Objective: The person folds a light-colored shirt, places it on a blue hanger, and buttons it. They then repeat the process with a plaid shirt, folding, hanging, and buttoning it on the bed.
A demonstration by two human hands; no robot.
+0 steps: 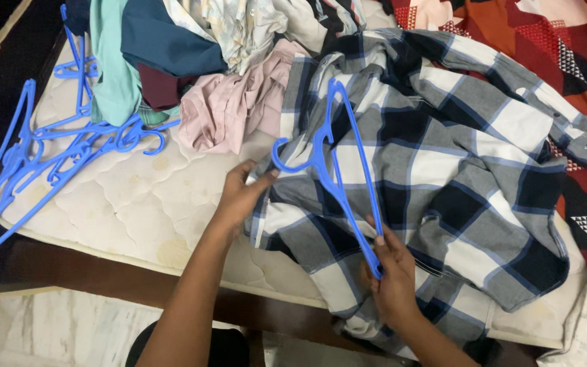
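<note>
A blue plastic clothes hanger (338, 177) lay on a grey, white and navy checked shirt (443, 170) spread over the cream quilted mattress (130, 204). Its long axis ran steeply, from the far end down towards the person. The right hand (392, 275) pinched the near arm-end; the left hand (242, 197) gripped the shirt's edge just beside the hook. A heap of spare blue hangers (49, 156) sat well apart, left.
</note>
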